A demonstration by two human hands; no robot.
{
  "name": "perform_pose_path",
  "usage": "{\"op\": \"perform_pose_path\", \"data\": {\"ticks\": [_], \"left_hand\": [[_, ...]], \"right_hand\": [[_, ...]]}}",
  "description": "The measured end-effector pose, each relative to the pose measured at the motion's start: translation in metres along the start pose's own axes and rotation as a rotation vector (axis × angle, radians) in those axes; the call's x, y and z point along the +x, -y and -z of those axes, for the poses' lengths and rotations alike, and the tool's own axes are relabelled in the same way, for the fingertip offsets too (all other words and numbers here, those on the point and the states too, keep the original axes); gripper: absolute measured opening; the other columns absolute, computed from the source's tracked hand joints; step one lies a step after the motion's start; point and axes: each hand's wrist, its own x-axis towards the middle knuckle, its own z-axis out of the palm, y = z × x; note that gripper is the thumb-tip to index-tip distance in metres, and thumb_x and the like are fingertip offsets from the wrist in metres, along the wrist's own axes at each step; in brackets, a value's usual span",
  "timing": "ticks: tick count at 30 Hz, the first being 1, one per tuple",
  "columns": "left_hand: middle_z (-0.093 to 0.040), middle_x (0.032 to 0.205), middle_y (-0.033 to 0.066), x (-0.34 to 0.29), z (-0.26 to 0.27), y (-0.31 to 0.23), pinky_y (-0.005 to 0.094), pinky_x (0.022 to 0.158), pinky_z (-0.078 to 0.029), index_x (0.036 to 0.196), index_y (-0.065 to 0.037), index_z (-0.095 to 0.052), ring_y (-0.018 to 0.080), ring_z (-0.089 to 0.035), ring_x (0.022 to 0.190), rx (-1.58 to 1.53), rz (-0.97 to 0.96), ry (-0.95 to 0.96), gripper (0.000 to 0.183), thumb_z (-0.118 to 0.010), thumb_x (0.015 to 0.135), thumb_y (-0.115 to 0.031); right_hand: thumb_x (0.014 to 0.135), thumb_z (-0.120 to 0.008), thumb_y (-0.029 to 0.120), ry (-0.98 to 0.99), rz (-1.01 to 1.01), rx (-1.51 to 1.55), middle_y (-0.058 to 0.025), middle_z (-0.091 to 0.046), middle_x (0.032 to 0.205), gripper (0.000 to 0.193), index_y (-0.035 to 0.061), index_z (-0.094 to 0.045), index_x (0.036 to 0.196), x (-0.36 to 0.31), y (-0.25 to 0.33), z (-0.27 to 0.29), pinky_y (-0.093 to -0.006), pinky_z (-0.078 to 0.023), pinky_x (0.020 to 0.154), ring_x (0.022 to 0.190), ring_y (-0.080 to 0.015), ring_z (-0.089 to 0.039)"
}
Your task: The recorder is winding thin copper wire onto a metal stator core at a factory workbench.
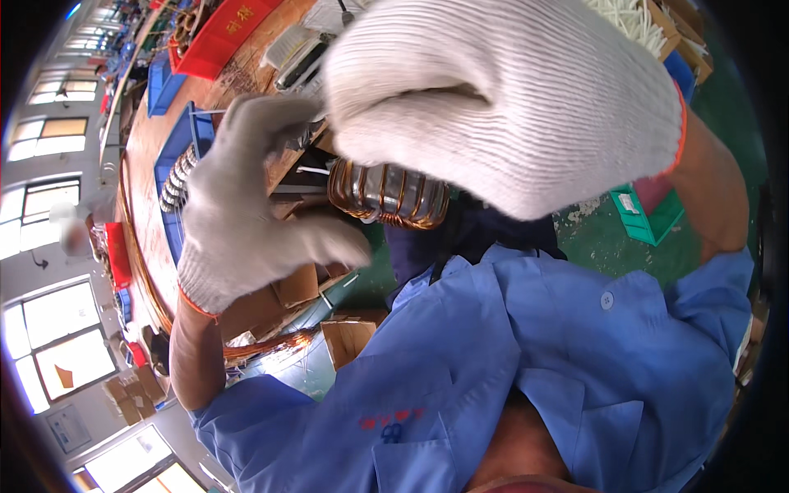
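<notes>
A ring-shaped coil [390,195], wound with spaced copper wire over a shiny grey core, is in front of my body at the bench edge. My left hand [234,209], in a white knit glove, is to the left of the coil with thumb and fingers wide apart and nothing between them; it is slightly blurred. Close to the camera, my right hand [509,107], also gloved, is curled closed above and to the right of the coil, covering part of it. Whatever its fingers may hold is hidden.
On the wooden bench [140,152] a blue tray [200,123] holds another wound coil [177,181], with a red bin [222,41] farther off. A cardboard box [347,341] and copper wires [275,343] lie below. At right are a green crate [645,215] and white tubes [629,25].
</notes>
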Motion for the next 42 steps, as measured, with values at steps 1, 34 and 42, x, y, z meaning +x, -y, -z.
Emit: {"op": "perform_pose_path", "data": {"ticks": [1,34,42], "left_hand": [[-0.073,0.109,0.0091,0.005,0.008,-0.015,0.0342,0.092,-0.055,0.138,0.003,-0.053,0.0245,-0.07,0.103,0.06,0.139,0.295,0.106,-0.103,0.057,-0.043],[-0.066,0.085,-0.0019,0.042,-0.089,0.177,0.0234,0.07,-0.044,0.105,0.005,-0.073,0.0055,-0.051,0.077,-0.189,0.219,-0.663,0.036,-0.068,0.103,-0.031],[-0.067,0.085,-0.0001,0.035,-0.1,0.191,0.0237,0.072,-0.047,0.1,0.005,-0.07,0.0064,-0.055,0.079,-0.345,0.192,-0.81,0.032,-0.066,0.103,-0.026]], "right_hand": [[0.095,-0.067,0.013,-0.065,0.037,-0.024,-0.0093,-0.068,0.078,0.009,0.0063,-0.07,0.091,-0.009,-0.023,0.003,-0.0352,-0.05,0.058,0.066,-0.0257,-0.065],[0.099,-0.062,0.015,-0.429,-0.337,0.148,-0.0186,-0.073,0.086,0.048,0.0106,-0.05,0.145,0.003,-0.09,-0.26,-0.0469,-0.056,0.059,0.069,-0.0387,-0.071],[0.087,-0.066,0.011,-0.081,-0.048,0.008,-0.0112,-0.071,0.089,0.071,0.026,-0.047,0.154,0.03,-0.011,-0.198,-0.0444,-0.055,0.05,0.06,-0.0305,-0.069]]}}
